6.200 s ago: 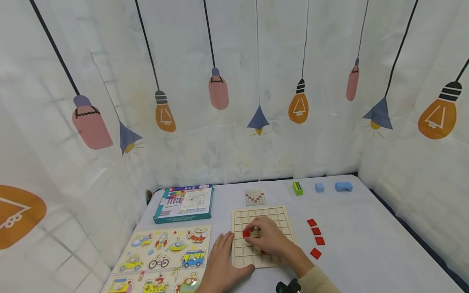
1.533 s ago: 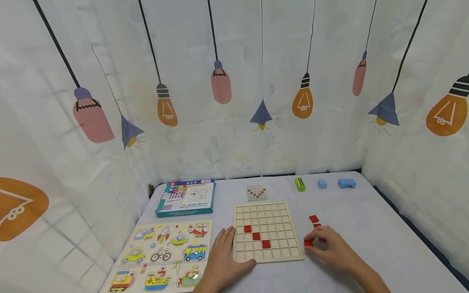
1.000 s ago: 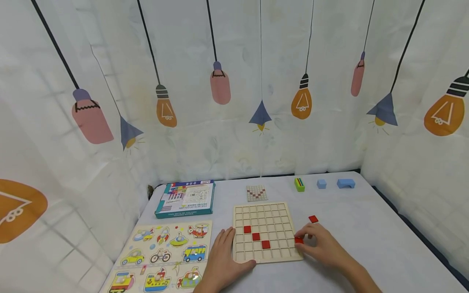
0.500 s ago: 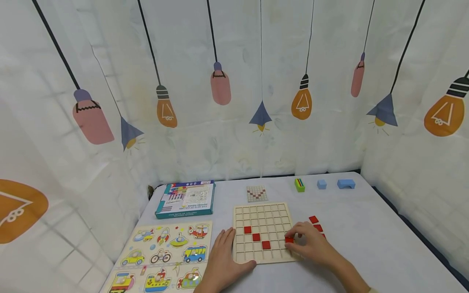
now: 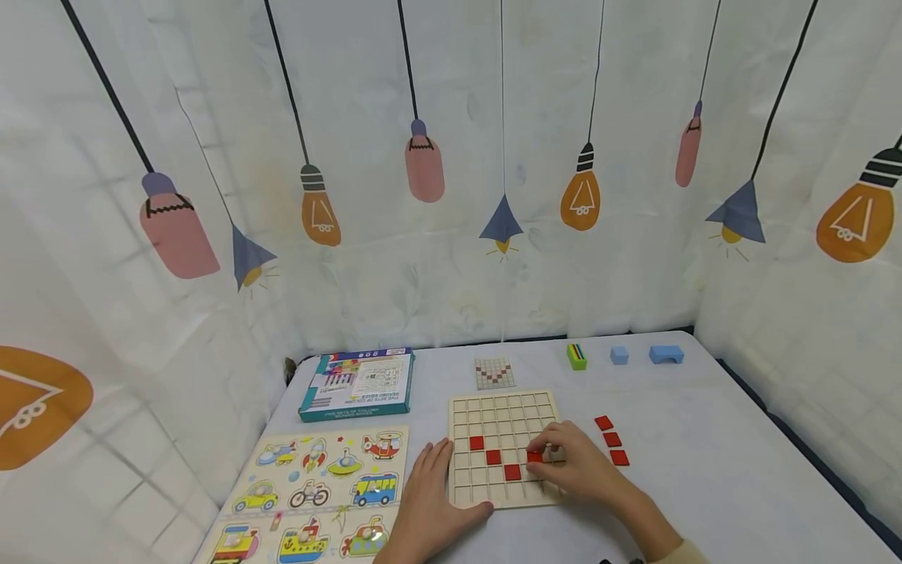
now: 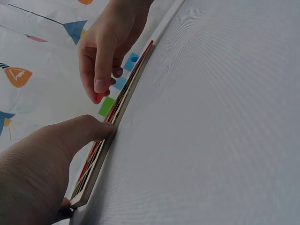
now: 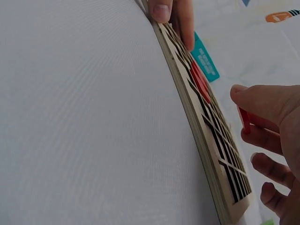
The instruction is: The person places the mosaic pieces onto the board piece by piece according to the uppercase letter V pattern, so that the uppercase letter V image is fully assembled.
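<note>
Pinching a red tile (image 5: 535,457), right hand (image 5: 579,465) has drifted further over the grid board (image 5: 500,424), spread left hand (image 5: 433,505) staying put.

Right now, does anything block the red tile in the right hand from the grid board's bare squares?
Nothing visible does. The right hand holds the red tile above the grid board; three placed tiles and the left hand lie to the tile's left.

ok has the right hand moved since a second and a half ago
Yes, leftward: in the head view, the right hand has gone from right of the wooden grid board to over its right half, pinching a red tile.
</note>
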The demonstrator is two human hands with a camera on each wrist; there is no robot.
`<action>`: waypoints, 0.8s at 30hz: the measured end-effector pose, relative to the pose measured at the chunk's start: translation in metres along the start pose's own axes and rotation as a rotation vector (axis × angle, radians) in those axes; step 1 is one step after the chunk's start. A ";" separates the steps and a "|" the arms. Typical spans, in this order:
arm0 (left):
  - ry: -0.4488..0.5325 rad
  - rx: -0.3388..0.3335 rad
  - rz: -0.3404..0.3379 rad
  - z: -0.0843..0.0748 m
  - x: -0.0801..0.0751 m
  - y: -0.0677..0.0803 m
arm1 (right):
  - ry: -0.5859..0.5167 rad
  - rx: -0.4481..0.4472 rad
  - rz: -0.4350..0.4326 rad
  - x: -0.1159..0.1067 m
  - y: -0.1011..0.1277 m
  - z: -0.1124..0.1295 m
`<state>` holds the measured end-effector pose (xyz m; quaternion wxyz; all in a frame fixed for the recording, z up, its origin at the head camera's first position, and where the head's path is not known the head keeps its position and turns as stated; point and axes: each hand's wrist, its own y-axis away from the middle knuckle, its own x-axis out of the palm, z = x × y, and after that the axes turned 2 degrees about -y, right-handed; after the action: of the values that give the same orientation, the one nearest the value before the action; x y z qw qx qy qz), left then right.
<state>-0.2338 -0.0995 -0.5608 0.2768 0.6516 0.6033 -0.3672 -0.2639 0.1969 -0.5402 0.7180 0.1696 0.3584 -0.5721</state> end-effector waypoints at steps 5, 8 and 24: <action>0.010 -0.005 0.010 -0.001 -0.001 0.001 | -0.024 -0.026 0.008 0.007 -0.006 0.004; 0.012 -0.002 0.010 -0.001 -0.002 0.001 | -0.030 -0.027 0.013 0.011 -0.010 0.006; 0.010 -0.009 0.016 -0.001 -0.002 0.000 | -0.031 -0.049 0.041 0.027 -0.035 0.015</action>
<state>-0.2332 -0.1002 -0.5587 0.2794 0.6572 0.6010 -0.3589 -0.2894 0.1586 -0.5435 0.7389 0.1503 0.3576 -0.5510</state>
